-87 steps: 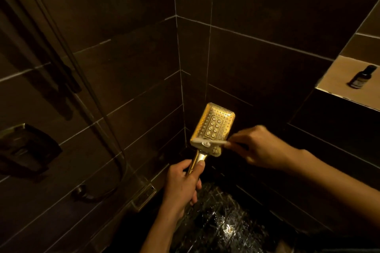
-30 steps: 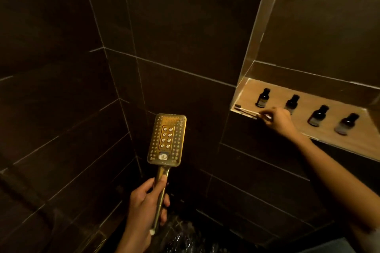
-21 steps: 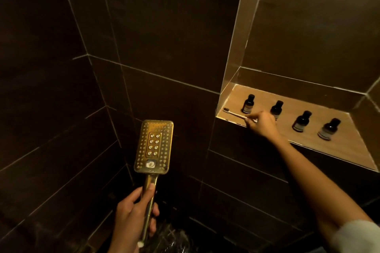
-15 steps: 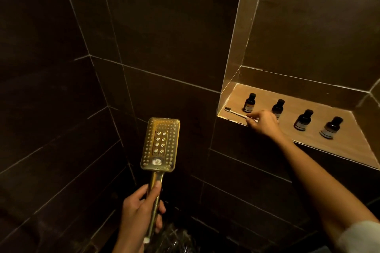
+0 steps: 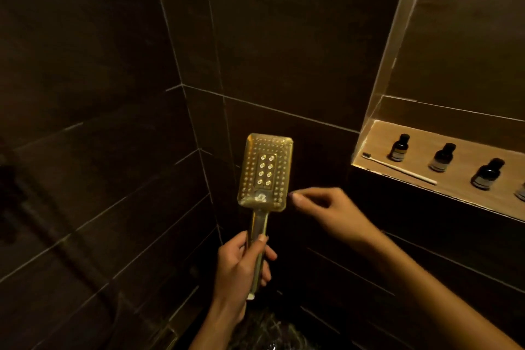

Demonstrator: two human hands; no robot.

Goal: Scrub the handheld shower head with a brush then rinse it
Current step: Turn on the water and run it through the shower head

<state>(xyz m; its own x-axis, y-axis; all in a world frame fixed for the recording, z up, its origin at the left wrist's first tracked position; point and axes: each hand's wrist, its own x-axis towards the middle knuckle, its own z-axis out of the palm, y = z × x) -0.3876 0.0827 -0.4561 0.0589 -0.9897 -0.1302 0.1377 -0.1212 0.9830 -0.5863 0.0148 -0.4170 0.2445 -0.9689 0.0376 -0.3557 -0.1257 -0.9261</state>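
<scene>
A gold rectangular shower head (image 5: 264, 172) stands upright in the middle of the view, its nozzle face toward me. My left hand (image 5: 241, 267) grips its handle from below. My right hand (image 5: 329, 212) hovers just right of the head's lower edge, holding nothing, fingers loosely curled with the fingertips close to the head. The brush (image 5: 397, 168), a thin white toothbrush, lies along the front edge of the lit wall niche (image 5: 460, 199) at the right, bristles to the left.
Several small dark bottles (image 5: 399, 148) stand in a row in the niche behind the brush. Dark tiled walls meet in a corner behind the shower head. A dark fitting (image 5: 8, 193) shows at the far left. The wet floor (image 5: 270, 332) glints below.
My right hand laid the brush in the niche, let go, and came back down beside the shower head. My left hand kept hold of the handle throughout.
</scene>
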